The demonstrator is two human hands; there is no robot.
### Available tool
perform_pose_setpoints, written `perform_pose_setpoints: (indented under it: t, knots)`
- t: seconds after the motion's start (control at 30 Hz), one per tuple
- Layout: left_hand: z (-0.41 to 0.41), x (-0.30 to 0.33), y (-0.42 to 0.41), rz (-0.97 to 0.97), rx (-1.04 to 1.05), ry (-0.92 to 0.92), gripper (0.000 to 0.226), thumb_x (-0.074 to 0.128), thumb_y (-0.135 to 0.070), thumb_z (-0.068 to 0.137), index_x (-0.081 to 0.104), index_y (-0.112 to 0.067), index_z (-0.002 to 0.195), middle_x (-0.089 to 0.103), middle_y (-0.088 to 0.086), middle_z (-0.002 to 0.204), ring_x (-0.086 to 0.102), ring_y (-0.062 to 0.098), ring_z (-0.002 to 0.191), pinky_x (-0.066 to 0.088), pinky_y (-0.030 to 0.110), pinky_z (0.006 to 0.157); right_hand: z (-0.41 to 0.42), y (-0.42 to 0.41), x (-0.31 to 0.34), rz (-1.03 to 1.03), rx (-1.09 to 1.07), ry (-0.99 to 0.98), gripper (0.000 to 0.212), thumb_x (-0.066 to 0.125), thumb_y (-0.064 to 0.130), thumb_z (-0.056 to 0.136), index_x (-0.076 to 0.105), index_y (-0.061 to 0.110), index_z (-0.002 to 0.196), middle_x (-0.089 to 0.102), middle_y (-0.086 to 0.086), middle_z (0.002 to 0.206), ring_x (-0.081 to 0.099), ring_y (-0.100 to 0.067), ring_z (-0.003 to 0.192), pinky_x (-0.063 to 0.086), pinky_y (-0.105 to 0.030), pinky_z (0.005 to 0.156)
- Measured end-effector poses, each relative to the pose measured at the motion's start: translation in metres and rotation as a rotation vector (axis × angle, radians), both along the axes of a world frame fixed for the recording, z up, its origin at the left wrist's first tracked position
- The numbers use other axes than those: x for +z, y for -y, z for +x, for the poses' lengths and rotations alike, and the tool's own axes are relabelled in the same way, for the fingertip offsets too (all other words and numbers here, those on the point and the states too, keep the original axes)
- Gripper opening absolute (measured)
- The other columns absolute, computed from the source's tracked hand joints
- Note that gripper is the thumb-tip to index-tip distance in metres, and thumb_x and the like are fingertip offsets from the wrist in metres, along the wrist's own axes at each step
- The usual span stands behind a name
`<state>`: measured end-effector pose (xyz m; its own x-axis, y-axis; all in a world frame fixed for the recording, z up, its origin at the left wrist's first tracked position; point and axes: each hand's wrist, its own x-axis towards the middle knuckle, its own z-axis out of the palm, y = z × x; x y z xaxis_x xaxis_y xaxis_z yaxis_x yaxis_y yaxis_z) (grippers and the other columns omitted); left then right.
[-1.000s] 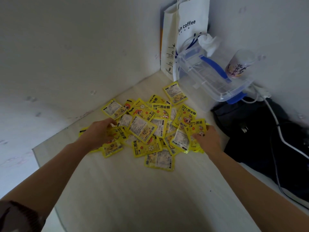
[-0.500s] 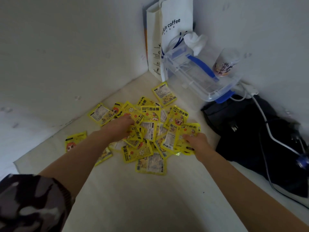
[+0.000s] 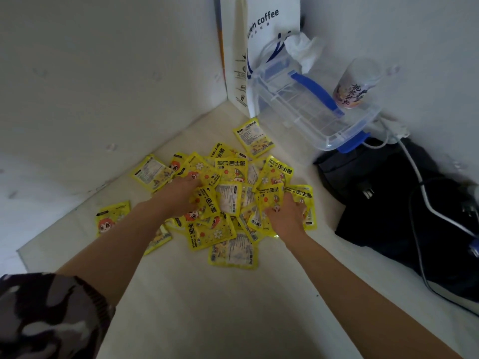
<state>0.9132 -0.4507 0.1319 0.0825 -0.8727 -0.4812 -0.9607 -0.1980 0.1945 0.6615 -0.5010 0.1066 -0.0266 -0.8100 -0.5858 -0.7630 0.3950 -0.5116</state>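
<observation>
On the pale surface by the wall corner, I see the left hand [image 3: 178, 195] dug into the heap of yellow hand warmer packets [image 3: 230, 172], fingers curled round some; the right hand [image 3: 285, 216] clutches packets at the heap's right edge.

Far corner ahead of me: white paper coffee bag [image 3: 261, 35] stands upright against the wall. Just beside it sits a clear plastic box [image 3: 311, 110] with blue handle, tilted, with a crumpled tissue [image 3: 303, 51] at its far end. Printed cup [image 3: 355, 86] on the box's right, by the wall. To my right lies a black bag [image 3: 388, 203], white cable [image 3: 425, 193] draped over it.
</observation>
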Motion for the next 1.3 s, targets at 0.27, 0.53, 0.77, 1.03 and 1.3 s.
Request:
perform_pose_setpoints:
  t: [0.27, 0.53, 0.77, 1.03, 1.3]
  knots:
    - [-0.001, -0.002, -0.009, 0.023, 0.050, 0.059, 0.069, 0.062, -0.037, 0.089, 0.029, -0.020, 0.147, 0.028, 0.005, 0.153, 0.034, 0.025, 0.137, 0.032, 0.047, 0.110, -0.003, 0.002, 0.002, 0.000, 0.013, 0.107, 0.045, 0.063, 0.020, 0.086, 0.045, 0.015, 0.127, 0.059, -0.011, 0.118, 0.052, -0.025, 0.097, 0.044, -0.032, 0.078]
    - [0.011, -0.010, -0.017, 0.099, 0.111, 0.000, 0.079, 0.072, -0.045, 0.079, 0.038, -0.016, 0.143, 0.047, 0.007, 0.142, 0.044, 0.027, 0.129, 0.040, 0.042, 0.103, 0.003, -0.004, -0.004, 0.098, -0.146, 0.104, 0.052, 0.066, 0.025, 0.084, 0.038, 0.020, 0.128, 0.044, -0.017, 0.134, 0.042, -0.037, 0.120, 0.048, -0.040, 0.081]
    - [0.012, -0.011, -0.031, 0.061, 0.211, -0.124, 0.070, 0.074, -0.043, 0.077, 0.046, -0.015, 0.135, 0.056, 0.009, 0.130, 0.050, 0.027, 0.118, 0.044, 0.035, 0.090, 0.011, 0.002, 0.001, 0.079, -0.186, 0.176, 0.056, 0.072, 0.016, 0.081, 0.045, 0.011, 0.131, 0.061, -0.008, 0.106, 0.058, -0.025, 0.088, 0.045, -0.029, 0.063]
    - [0.017, -0.006, -0.049, 0.012, 0.407, -0.293, 0.048, 0.079, -0.039, 0.072, 0.056, -0.016, 0.107, 0.062, 0.003, 0.107, 0.059, 0.022, 0.096, 0.051, 0.039, 0.082, 0.021, 0.007, 0.010, 0.000, -0.115, 0.104, 0.056, 0.073, 0.013, 0.075, 0.049, 0.013, 0.125, 0.060, -0.004, 0.099, 0.055, -0.024, 0.083, 0.051, -0.037, 0.072]
    - [0.003, -0.007, -0.078, -0.066, 0.727, -0.537, 0.052, 0.081, -0.023, 0.073, 0.043, -0.018, 0.109, 0.065, 0.000, 0.096, 0.067, 0.015, 0.078, 0.055, 0.030, 0.059, 0.022, 0.003, 0.013, 0.003, -0.164, 0.117, 0.062, 0.082, 0.018, 0.069, 0.049, 0.004, 0.119, 0.061, -0.008, 0.101, 0.062, -0.029, 0.088, 0.056, -0.043, 0.077]
